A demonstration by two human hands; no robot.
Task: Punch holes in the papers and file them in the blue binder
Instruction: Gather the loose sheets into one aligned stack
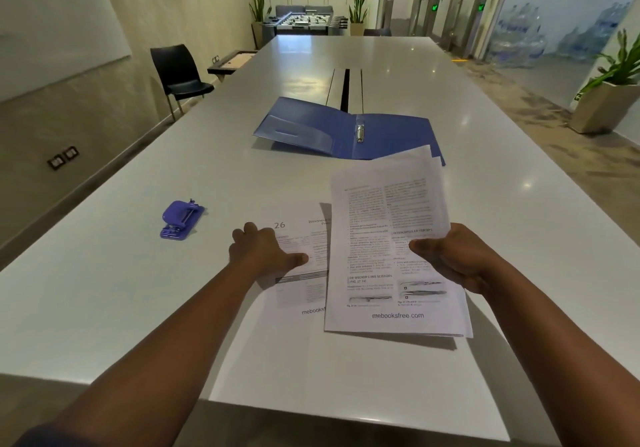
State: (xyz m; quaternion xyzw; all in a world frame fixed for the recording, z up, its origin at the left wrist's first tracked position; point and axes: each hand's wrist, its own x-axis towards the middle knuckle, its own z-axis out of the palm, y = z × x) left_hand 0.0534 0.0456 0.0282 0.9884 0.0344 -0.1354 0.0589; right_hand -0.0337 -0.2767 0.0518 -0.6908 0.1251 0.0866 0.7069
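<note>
A blue ring binder (311,128) lies open in the middle of the long white table (121,290), its metal rings (360,133) exposed. A purple hole punch (180,219) sits to the left of the papers. My right hand (450,259) grips a small stack of printed sheets (384,238) by its right edge, lifted and tilted above the table. Under it lies a single printed page (294,238) marked 26. My left hand (263,249) rests on that page's left edge, fingers curled over the paper with the thumb pressing on it.
A black chair (178,72) stands at the table's left side. A dark cable slot (344,88) runs along the table's centre behind the binder. A potted plant (609,96) stands on the floor at the right. A foosball table (304,18) is at the far end.
</note>
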